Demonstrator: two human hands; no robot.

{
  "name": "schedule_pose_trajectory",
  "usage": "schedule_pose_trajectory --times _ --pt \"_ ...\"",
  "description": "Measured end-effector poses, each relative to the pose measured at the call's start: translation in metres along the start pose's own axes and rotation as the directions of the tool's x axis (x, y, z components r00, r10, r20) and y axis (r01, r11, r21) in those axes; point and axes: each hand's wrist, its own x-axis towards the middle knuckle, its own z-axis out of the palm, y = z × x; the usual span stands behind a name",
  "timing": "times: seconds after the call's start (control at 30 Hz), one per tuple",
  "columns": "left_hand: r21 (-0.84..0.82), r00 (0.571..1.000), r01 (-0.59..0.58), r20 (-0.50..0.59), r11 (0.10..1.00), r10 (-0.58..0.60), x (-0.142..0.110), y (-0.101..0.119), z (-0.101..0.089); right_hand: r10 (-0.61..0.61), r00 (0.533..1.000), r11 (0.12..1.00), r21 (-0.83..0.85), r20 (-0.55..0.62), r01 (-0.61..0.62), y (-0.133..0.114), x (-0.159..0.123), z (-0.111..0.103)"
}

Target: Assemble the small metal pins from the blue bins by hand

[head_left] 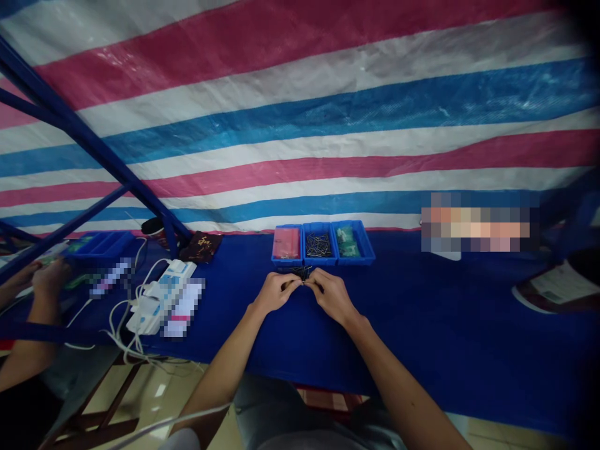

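Note:
My left hand [276, 290] and my right hand [330, 294] meet over the blue table [422, 312], fingertips pinched together on a small dark part too small to name. A little heap of dark metal pins [302, 272] lies just beyond my fingers. Behind it stand three small blue bins in a row: a left bin [286, 244] with pink-red parts, a middle bin [318, 245] with dark pins, and a right bin [349, 242] with green parts.
A white power strip [162, 297] with trailing cables lies at left, beside a dark pouch [201, 245] and another blue tray [100, 244]. A co-worker's hands [40, 281] work at far left. A striped tarp [300, 112] hangs behind. Papers [560, 284] lie at right.

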Motion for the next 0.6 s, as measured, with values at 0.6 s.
schedule_pose_trajectory --times 0.6 --pt "0.009 1.0 -0.018 -0.004 1.0 0.018 0.0011 0.0016 0.0013 0.014 1.0 1.0 0.015 0.021 -0.015 -0.0042 0.0013 -0.004"
